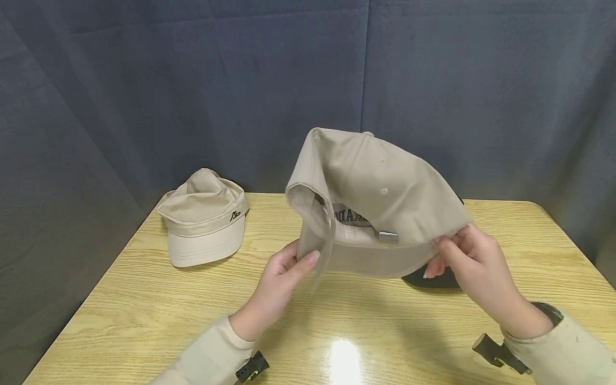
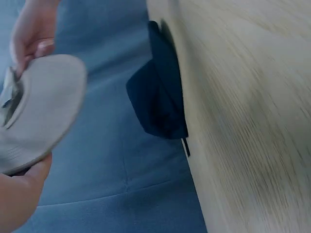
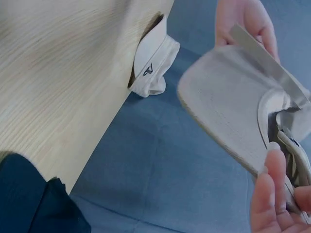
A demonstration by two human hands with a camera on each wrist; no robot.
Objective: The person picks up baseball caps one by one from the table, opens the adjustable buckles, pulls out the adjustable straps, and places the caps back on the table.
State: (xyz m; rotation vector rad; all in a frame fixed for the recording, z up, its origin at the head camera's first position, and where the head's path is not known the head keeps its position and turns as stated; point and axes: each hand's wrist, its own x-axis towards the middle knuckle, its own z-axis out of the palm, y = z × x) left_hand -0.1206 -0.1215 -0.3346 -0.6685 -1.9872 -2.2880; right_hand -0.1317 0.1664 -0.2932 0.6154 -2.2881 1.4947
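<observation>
Hd cam fwd/down, wrist cams sideways

Matt cloth cap (image 1: pixel 399 176), shiny metal buckle (image 1: pixel 388 237), glossy wood-grain table (image 1: pixel 159 305).

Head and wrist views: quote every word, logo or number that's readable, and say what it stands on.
"Ab", roughly: stylised dark logo on the beige cadet cap; letters uncertain.
"AD", probably: part of mirrored dark capitals inside the held beige baseball cap; rest unreadable.
Yellow mark on the black left wrist strap: too small to read.
</observation>
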